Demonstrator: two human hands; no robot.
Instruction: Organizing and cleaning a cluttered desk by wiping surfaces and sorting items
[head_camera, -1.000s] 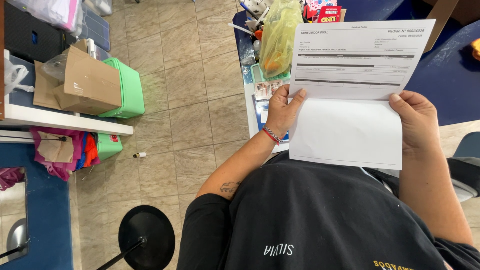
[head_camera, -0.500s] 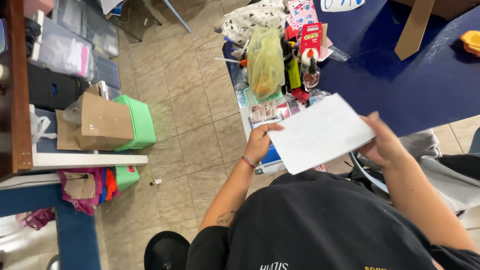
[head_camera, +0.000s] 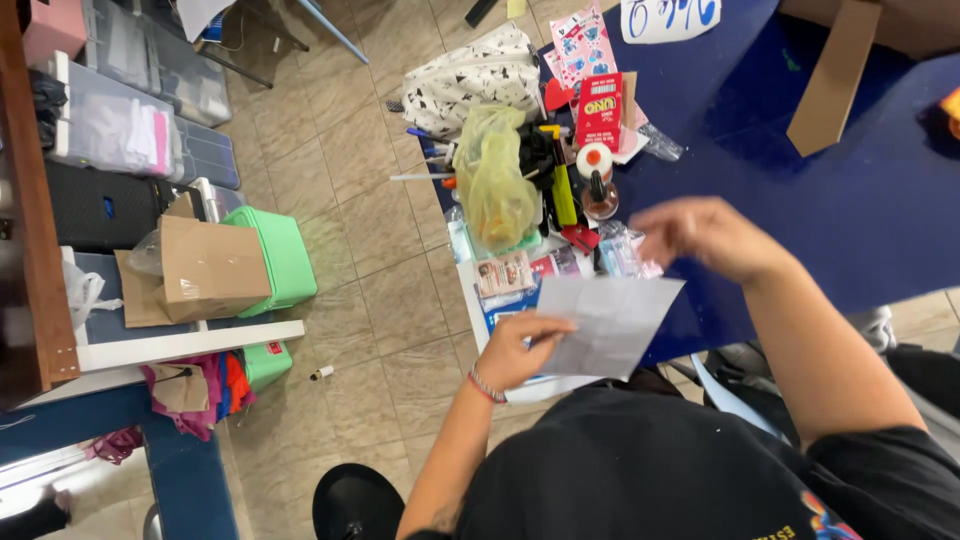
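the blue table (head_camera: 800, 200) filled the right of the view, its near-left corner heaped with clutter: a yellow plastic bag (head_camera: 495, 180), a red card box (head_camera: 598, 110), a small glue bottle (head_camera: 598, 185). the folded white paper (head_camera: 610, 322) hung just over the table's near edge, pinched at its left side by the left hand (head_camera: 520, 350), fingers closed on it. the right hand (head_camera: 705, 235) hovered above and apart from it, blurred, fingers loosely spread, holding nothing. with only one edge gripped, the sheet could sag or slip free, and the right hand's sweep looked close enough to knock the glue bottle over.
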